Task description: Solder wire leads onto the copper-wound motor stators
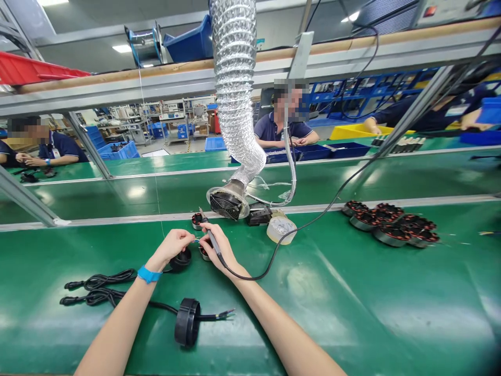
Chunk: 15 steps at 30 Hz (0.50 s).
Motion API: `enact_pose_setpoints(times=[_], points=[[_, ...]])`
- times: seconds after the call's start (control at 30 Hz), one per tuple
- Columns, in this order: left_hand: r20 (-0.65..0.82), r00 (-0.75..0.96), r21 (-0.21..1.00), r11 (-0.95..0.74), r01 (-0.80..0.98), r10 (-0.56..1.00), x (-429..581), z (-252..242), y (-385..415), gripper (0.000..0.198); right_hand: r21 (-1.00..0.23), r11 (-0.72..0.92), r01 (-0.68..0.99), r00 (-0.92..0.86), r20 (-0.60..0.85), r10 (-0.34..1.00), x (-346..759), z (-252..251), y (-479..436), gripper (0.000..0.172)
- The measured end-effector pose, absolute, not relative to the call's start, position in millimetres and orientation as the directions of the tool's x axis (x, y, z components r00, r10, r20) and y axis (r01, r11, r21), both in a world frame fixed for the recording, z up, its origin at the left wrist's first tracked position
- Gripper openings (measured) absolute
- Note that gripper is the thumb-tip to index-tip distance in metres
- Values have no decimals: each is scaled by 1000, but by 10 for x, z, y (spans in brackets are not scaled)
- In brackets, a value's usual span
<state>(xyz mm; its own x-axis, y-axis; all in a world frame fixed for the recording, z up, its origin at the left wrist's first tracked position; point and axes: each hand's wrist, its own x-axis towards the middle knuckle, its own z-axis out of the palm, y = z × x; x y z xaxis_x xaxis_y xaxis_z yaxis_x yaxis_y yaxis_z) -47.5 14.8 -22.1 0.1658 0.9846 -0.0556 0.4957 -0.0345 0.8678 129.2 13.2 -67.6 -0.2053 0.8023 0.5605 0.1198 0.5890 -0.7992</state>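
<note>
My left hand (177, 244), with a blue band at the wrist, is closed, its thumb and forefinger pinching thin wire ends (196, 239). Facing it, my right hand (219, 246) is closed around a soldering iron (213, 242), whose tip points up and away. Its fingertips also meet the wires, partly hidden. Beneath the left hand sits a black round cap (180, 260). A stator (197, 220) lies just beyond my hands, and another (204, 254) is partly covered by the right one. Nearer to me, a second black cap (188, 322) stands on edge with a cable through it.
A fume fan (226, 203) on a foil duct (235, 68) hangs beyond my hands. Beside it are a black block (259, 214) and a tape roll (282, 230). Several stators (391, 235) lie right, coiled cables (97, 296) left. The iron's cord (313, 222) crosses the green bench. Co-workers sit opposite.
</note>
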Motion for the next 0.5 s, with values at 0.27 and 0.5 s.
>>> enact_pose_setpoints(times=[0.27,0.5], points=[[-43,175,863,-52,502,984,-461,-259,124,45,-818,554,154,-83,548,832,1236,-737,184,47],[-11,138,811,-72,580,990,-392,-222,78,43,-818,552,163,-56,551,833,1243,-740,165,46]])
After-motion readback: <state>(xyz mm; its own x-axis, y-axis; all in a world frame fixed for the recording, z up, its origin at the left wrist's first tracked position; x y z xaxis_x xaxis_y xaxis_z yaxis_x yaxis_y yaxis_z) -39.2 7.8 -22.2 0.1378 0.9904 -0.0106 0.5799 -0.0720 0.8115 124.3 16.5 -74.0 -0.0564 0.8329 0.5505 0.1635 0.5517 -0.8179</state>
